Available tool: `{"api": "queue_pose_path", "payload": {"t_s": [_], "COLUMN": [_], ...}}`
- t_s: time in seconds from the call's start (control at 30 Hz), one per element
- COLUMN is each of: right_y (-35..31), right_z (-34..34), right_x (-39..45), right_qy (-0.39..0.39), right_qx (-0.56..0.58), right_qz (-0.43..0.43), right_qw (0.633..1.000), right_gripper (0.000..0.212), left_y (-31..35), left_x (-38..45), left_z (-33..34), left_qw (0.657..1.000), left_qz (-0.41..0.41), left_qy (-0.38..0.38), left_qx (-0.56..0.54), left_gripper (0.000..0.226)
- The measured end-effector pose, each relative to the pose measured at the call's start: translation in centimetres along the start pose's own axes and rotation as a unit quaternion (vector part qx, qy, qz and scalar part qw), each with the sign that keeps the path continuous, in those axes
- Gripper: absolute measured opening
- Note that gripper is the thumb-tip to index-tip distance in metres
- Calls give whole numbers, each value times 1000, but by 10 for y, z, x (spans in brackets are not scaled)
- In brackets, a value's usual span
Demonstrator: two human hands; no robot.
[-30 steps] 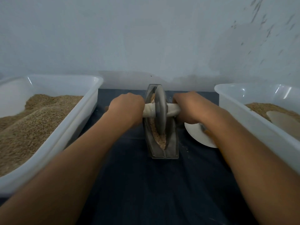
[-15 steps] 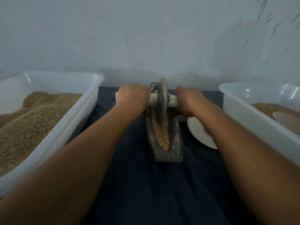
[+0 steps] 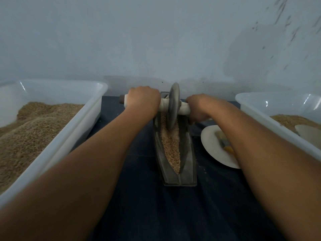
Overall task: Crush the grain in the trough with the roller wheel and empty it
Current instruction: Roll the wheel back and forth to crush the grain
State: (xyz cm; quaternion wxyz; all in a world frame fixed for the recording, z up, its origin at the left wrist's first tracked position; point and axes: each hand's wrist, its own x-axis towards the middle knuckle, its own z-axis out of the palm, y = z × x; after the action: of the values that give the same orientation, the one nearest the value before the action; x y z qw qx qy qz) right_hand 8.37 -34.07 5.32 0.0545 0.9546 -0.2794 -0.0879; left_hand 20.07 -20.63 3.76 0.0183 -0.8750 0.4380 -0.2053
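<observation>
Both arms stretched forward over the dark-covered table [image 3: 152,214]. Left hand [image 3: 143,100] curled tight round the pale axle handle [image 3: 164,103] on the left side of the roller wheel [image 3: 173,106]; right hand [image 3: 199,107] wrapped round the same handle on the right side, knuckles up. Wheel standing upright on edge between the two fists, close against each, seated at the far end of the trough [image 3: 188,164]. Trough lying lengthwise, pointing away from the body, directly under and nearer than the hands. Grain [image 3: 171,145] heaped along the groove from just below the wheel to the near tip, all of it on the near side of the wheel. Left of the trough, a white tub [image 3: 83,119] filled with a mound of brown grain; right of it, a second white tub [image 3: 260,112] with a lower layer of grain and a pale scoop-like piece [image 3: 307,133] lying in it. Between trough and right tub, a white plate [image 3: 215,150] partly under the right forearm, carrying a brush [image 3: 224,140] with a yellow handle. Pale wall [image 3: 156,40] behind.
</observation>
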Motion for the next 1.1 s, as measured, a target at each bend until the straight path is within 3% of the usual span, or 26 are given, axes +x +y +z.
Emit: {"api": "queue_pose_path", "payload": {"t_s": [0.23, 0.6, 0.77, 1.1], "right_y": [1, -12, -13, -6], "right_z": [-5, -14, -10, 19], "right_x": [5, -8, -14, -31], "right_qy": [-20, -46, 3, 128], "right_qx": [-3, -58, -68, -2], "right_qz": [-11, 13, 11, 15], "right_qw": [1000, 997, 998, 992], "right_gripper": [55, 35, 35, 19], "left_y": [-4, -9, -9, -4], "left_x": [9, 14, 6, -25], "left_z": [5, 2, 1, -9], "left_qw": [1000, 993, 991, 994], "left_qz": [7, -6, 8, 7], "left_qy": [-13, -120, -134, -111], "left_qx": [-1, -12, 9, -23], "left_gripper": [16, 32, 43, 40]}}
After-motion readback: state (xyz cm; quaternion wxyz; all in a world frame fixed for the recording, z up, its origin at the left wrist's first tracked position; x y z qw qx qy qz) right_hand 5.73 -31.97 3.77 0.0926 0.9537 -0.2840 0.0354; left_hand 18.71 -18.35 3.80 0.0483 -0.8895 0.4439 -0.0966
